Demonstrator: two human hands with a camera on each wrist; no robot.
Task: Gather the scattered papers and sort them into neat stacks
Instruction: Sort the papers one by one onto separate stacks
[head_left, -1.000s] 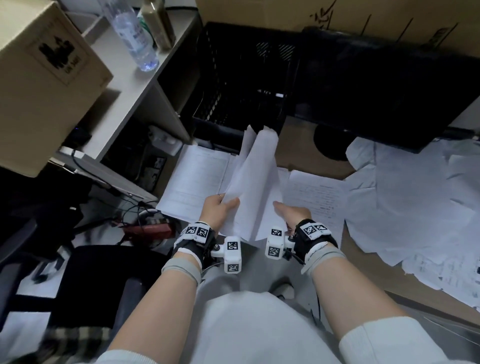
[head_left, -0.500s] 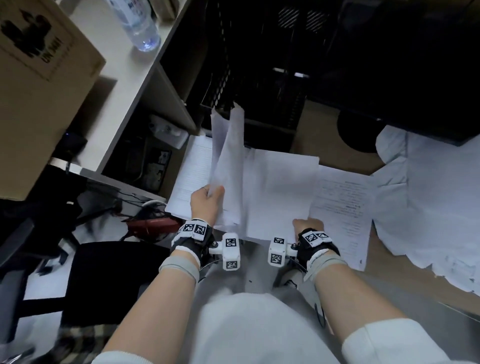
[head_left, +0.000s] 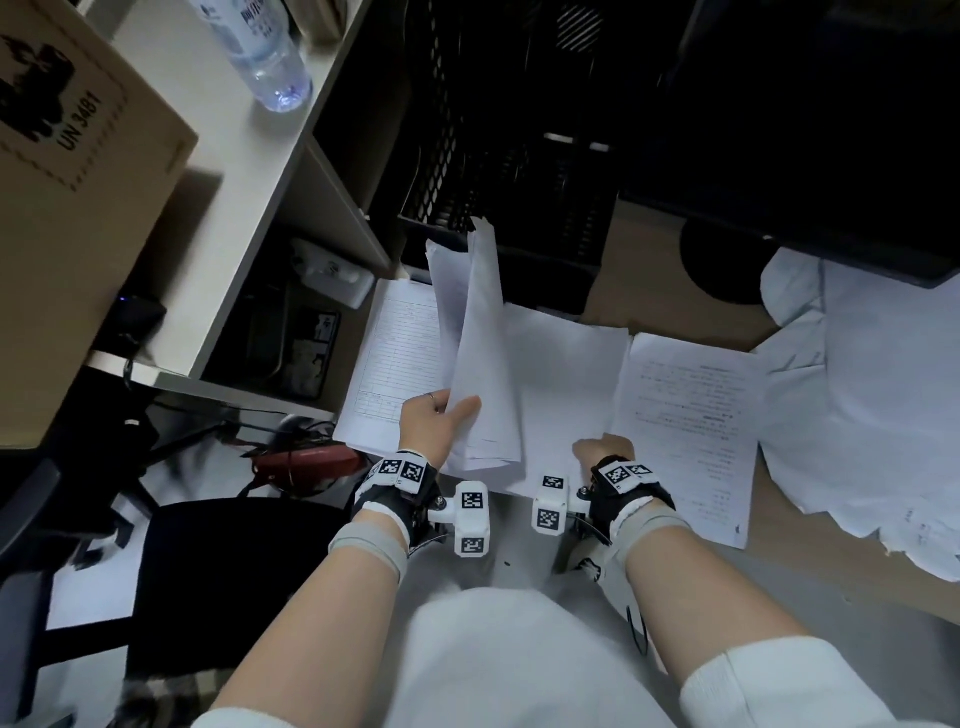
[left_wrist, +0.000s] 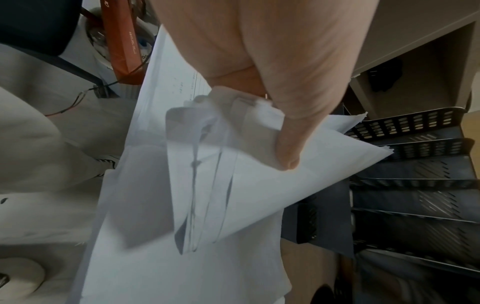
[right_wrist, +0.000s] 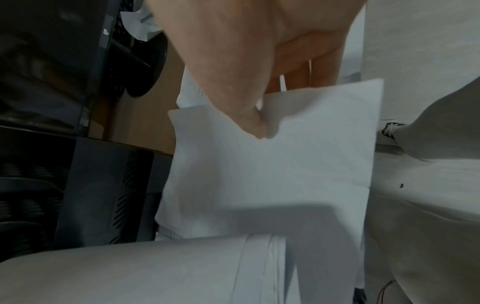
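My left hand grips a bundle of white sheets by its lower corner, and the bundle stands upright and curled above the desk. In the left wrist view the thumb presses on the bundle. My right hand pinches the near edge of a blank white sheet that lies flat on the desk. In the right wrist view the thumb of that hand is on top of the sheet. A form page lies to its left and a printed page to its right.
Several loose crumpled papers cover the desk at the right. Black mesh trays and a round monitor base stand behind the pages. A shelf unit holds a cardboard box and a water bottle at the left. Below is a black chair.
One second ago both hands held the papers together upright. Since then my right hand has laid a blank sheet flat on the desk, and my left hand has carried the bundle leftward.
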